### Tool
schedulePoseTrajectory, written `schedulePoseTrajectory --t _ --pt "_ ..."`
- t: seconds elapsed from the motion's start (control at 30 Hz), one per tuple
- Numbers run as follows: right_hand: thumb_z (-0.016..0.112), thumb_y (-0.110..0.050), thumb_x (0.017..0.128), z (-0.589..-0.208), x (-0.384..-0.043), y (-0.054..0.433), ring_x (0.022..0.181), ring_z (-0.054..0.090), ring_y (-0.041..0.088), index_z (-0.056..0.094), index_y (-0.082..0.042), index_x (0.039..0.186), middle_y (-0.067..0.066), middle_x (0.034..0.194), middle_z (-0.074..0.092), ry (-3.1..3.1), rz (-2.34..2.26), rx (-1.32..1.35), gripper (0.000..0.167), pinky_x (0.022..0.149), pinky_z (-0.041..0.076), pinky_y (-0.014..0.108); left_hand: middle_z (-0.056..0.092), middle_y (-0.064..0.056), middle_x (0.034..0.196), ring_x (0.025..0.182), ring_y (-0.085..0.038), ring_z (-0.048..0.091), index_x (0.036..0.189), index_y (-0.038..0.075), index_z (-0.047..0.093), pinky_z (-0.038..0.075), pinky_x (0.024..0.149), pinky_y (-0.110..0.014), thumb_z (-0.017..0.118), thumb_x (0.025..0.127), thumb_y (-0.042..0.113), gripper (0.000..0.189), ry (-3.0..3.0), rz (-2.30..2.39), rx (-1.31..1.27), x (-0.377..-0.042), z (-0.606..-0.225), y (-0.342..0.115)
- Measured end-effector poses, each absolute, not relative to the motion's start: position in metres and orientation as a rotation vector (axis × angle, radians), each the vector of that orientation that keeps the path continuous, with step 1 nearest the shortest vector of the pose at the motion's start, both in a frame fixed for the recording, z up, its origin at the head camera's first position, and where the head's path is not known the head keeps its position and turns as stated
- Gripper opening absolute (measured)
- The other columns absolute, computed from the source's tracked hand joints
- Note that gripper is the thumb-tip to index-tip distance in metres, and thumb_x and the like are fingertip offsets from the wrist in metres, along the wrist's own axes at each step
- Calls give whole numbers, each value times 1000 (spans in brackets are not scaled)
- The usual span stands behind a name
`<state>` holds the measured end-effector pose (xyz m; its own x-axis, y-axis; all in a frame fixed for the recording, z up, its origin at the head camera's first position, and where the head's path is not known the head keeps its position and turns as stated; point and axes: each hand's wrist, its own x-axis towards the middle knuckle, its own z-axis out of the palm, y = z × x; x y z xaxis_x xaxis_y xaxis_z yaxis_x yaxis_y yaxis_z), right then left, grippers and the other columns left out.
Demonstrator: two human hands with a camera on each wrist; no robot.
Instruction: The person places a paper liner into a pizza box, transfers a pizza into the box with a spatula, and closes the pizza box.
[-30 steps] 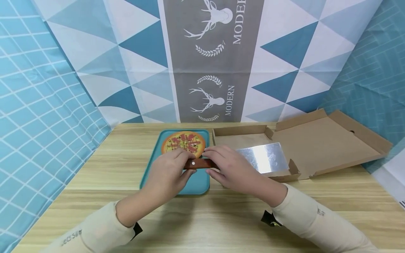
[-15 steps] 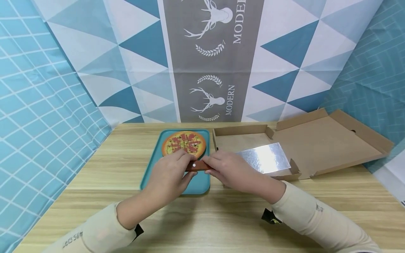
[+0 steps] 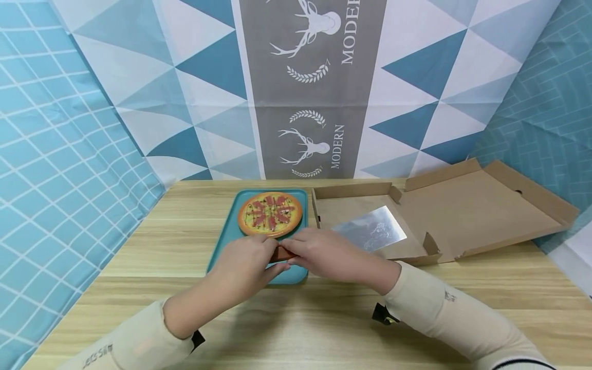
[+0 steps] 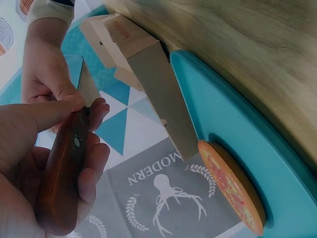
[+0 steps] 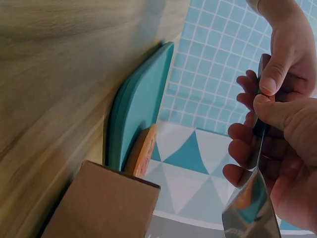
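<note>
Holding one spatula (image 3: 371, 230) with both hands, up in the air. Left hand (image 3: 245, 258) is wrapped around the brown wooden handle (image 4: 63, 173), thumb along it, fingers curled underneath. Right hand (image 3: 330, 254) grips the front end, by the neck where handle meets metal; its thumb tip is right beside the left thumb. Neither hand is free.

Metal blade points away from the left hand, sticks out past the right hand's far side and overlaps the box in head view. Right wrist view shows blade and box apart. Blade is shiny, mirrors some teal and orange.

Just beyond both hands' fingertips: round pizza (image 3: 270, 213), not touched, sitting on the far half of the teal tray (image 3: 289, 278). Tray's near half is below the left hand. Cardboard box (image 3: 339, 206) is beyond and to the right of the right hand, open, lid (image 3: 467, 210) laid out farther right. Tray and box are both on the wood-grain table (image 3: 162, 257), which runs under both hands. Patterned backdrop (image 3: 314, 87) stands behind everything, farthest from the hands.
</note>
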<state>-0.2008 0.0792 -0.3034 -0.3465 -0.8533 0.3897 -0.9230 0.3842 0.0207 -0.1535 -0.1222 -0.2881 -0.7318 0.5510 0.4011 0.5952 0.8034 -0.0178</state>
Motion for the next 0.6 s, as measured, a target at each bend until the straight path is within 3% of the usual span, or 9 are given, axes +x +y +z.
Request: schedulePoseTrajectory --t 0.33,0.6 --pt "62 -24 97 -303 -203 66 78 51 10 62 -14 99 -7 85 55 -2370 386 1594 10 68 43 20 45 7 63 51 -7 41 75 13 58 35 45 -21 79 83 33 30 -2588 -91 -822 -150 -292 -134" --pt "66 -23 95 -298 -203 54 88 55 10 63 -13 106 -5 98 64 -2313 407 1583 15 72 44 20 46 6 60 50 -7 42 75 9 60 37 44 -22 81 81 31 30 -2509 -47 -786 -142 -284 -142"
